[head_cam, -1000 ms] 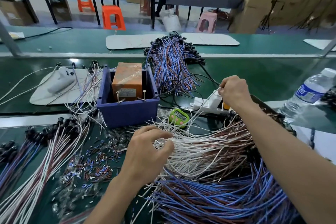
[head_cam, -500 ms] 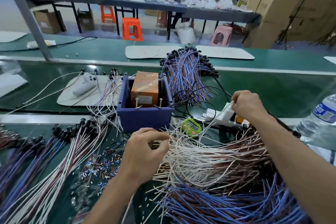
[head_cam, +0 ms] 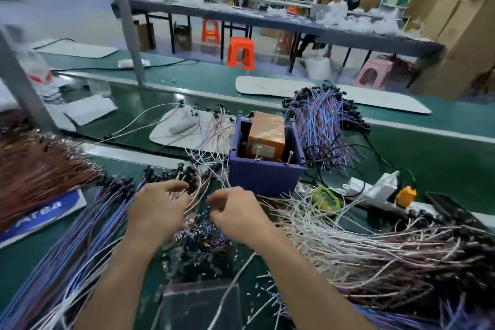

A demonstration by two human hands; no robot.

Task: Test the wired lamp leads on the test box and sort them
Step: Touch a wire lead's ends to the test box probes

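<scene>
Right hand [head_cam: 237,213] has swung beside left hand [head_cam: 158,209]; curled fingers [head_cam: 175,185] among leads [head_cam: 199,191], grip unclear.

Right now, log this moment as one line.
left hand: holds leads | right hand: grip unclear | both near test box

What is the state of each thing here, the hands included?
left hand: fingers curled, grip hidden by blur.
right hand: fingers curled, grip hidden by blur.
test box: open on top, orange unit inside.
power strip: orange plug sits on it.
white leads: loose pile, right of the hands.
</scene>
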